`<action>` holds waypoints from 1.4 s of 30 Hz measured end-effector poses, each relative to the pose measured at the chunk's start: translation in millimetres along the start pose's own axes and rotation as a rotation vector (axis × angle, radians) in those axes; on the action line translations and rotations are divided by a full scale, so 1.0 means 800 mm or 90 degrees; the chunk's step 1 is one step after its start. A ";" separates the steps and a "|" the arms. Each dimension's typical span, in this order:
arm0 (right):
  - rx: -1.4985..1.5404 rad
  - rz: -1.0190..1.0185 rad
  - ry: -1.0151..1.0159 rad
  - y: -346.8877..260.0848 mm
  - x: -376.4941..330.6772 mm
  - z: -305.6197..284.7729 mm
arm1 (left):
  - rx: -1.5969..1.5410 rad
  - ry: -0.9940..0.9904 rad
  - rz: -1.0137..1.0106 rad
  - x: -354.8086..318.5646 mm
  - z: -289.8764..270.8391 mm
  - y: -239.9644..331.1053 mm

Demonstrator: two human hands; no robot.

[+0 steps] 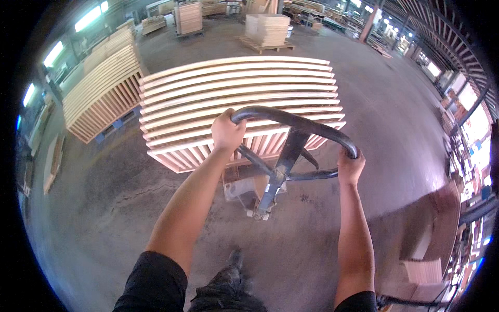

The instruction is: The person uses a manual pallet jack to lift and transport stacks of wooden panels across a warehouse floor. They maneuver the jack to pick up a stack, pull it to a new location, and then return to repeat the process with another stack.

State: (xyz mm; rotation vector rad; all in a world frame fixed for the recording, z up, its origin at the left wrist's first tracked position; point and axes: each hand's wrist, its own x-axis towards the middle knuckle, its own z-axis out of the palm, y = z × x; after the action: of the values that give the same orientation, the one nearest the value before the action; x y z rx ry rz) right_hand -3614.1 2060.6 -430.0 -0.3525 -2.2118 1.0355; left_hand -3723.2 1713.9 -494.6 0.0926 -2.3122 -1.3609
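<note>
Both my arms reach forward to the dark loop handle of a pallet jack. My left hand is wrapped round the left side of the loop. On the loop's right side my right hand is closed too, its fingers partly hidden. A small dark lever sticks out inside the loop, near the handle's shaft. Beyond the handle stands a stack of pale wooden frames, set in parallel rows. The jack's forks are hidden beneath this load.
Another stack of wooden frames stands at the left on blue supports. Farther off, a pile of pale boards rests on a pallet. Brown panels and a stack of boards are at the right. Grey concrete floor surrounds the load.
</note>
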 end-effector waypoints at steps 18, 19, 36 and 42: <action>0.093 0.125 -0.140 0.082 0.284 0.169 | -0.049 -0.013 -0.010 0.253 0.197 -0.024; 0.068 0.110 -0.150 0.095 0.308 0.172 | -0.056 -0.020 -0.045 0.264 0.211 -0.021; -0.047 -0.025 -0.414 0.189 0.738 0.154 | 0.026 0.294 -0.081 0.257 0.420 0.247; -0.106 -0.022 -0.432 0.181 0.850 0.139 | 0.072 0.357 -0.141 0.284 0.496 0.321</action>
State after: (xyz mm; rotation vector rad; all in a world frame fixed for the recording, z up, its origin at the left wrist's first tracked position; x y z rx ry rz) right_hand -4199.3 2423.2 -283.7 -0.0237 -2.9048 1.0592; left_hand -4047.8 2104.0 -361.5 0.6928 -1.9326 -1.1156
